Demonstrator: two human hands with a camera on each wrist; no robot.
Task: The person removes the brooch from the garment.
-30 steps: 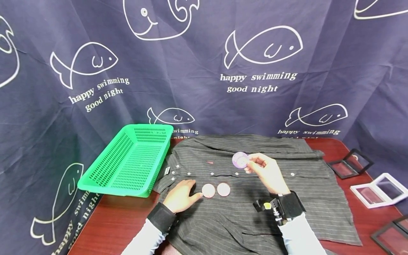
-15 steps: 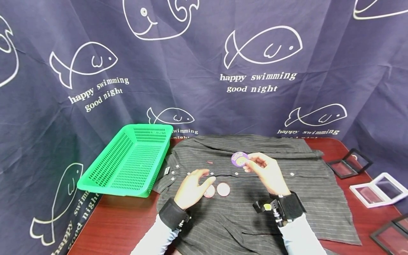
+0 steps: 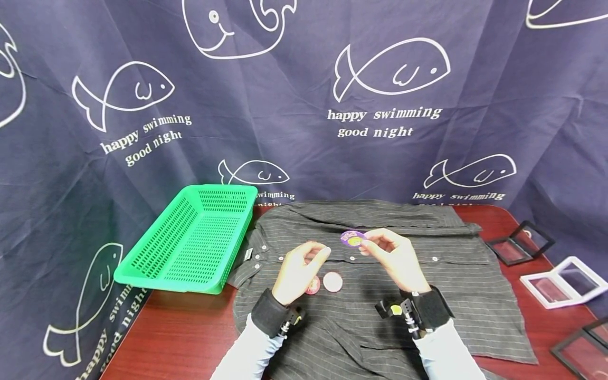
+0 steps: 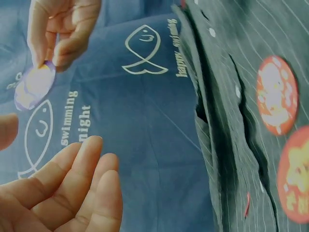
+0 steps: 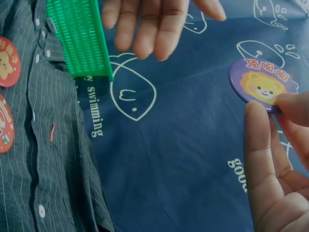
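A round purple badge (image 5: 260,82) with a yellow cartoon face is pinched at its edge between the thumb and fingers of my right hand (image 3: 393,257). It is held up above the dark striped shirt (image 3: 408,311). My left hand (image 3: 298,270) is raised to the left of the badge, a short gap away, fingers relaxed and nothing in them. In the left wrist view, the left fingers (image 4: 91,159) show below the badge. Two red round badges lie on the shirt: one (image 3: 313,285) is partly covered by the left hand, and the other (image 3: 333,282) sits just right of it.
A green plastic basket (image 3: 223,274) stands at the table's left. Along the right edge lie a black-framed case (image 3: 513,253), a white-framed case (image 3: 553,301) and another dark-framed one (image 3: 584,353). A blue fish-print curtain (image 3: 304,105) hangs behind the red table (image 3: 176,327).
My left hand has risen from beside the red badges and moved right, toward the purple badge. My right hand has tilted the purple badge, staying in nearly the same place.
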